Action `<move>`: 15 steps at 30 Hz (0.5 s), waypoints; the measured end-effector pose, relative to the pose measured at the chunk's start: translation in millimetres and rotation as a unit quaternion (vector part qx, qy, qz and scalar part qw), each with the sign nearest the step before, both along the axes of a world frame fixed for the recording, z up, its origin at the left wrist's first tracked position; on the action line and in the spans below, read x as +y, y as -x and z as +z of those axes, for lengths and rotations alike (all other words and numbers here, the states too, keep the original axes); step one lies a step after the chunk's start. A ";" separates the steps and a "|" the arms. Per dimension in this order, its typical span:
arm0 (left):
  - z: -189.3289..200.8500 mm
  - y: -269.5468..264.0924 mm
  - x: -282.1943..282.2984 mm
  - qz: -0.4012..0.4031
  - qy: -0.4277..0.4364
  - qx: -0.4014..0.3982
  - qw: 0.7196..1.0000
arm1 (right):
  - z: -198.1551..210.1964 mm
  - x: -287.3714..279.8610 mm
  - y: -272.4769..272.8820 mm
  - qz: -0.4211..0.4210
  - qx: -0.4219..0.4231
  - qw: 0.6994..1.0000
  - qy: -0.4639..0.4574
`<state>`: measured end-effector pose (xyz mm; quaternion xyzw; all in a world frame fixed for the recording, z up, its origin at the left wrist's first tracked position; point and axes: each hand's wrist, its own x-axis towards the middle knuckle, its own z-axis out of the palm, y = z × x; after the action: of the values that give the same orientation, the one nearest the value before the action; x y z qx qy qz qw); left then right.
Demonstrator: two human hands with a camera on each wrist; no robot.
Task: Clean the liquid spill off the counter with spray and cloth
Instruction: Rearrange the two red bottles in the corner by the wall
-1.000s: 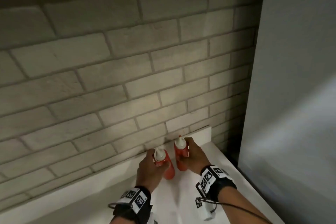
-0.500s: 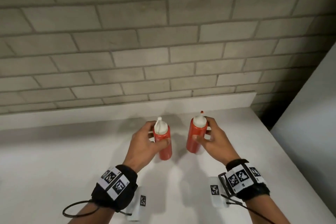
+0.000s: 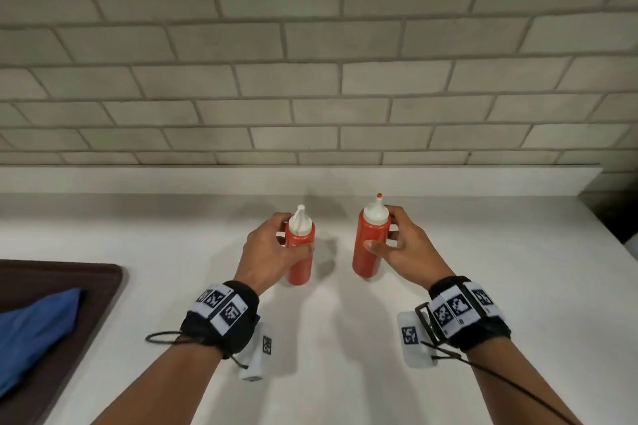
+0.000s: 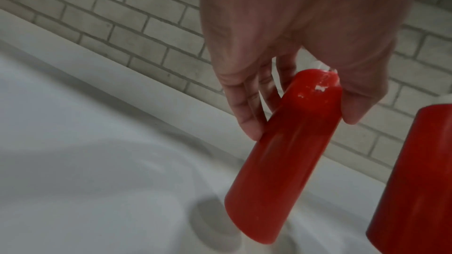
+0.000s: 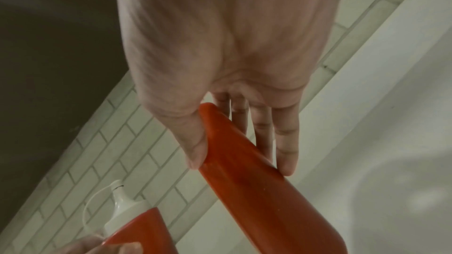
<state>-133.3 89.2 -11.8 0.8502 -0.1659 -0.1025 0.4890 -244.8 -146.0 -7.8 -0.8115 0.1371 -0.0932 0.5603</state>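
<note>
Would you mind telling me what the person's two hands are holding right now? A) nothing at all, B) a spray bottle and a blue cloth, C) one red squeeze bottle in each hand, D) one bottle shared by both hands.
C: the left hand grips one red squeeze bottle and the right hand grips the other red bottle.

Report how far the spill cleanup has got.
Done: nothing visibly; no spill shows on the counter. In hand: left hand and right hand each grip a red squeeze bottle. Left: spraying and wiping; the blue cloth lies untouched in the dark tray.
</note>
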 end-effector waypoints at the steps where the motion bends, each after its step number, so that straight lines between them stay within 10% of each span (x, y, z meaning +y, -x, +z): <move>1: -1.3 -11.2 2.8 0.005 -0.004 -0.002 1.000 | -0.1 5.3 -12.3 -0.001 0.003 1.000 0.003; 15: -3.0 -138.1 -53.3 0.013 0.006 -0.019 1.000 | -10.8 9.2 -158.5 -0.069 0.064 0.991 0.092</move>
<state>4.8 35.8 -14.8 0.8511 -0.1649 -0.0789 0.4922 -86.3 -136.7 -18.6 -0.8527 0.2187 -0.0919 0.4655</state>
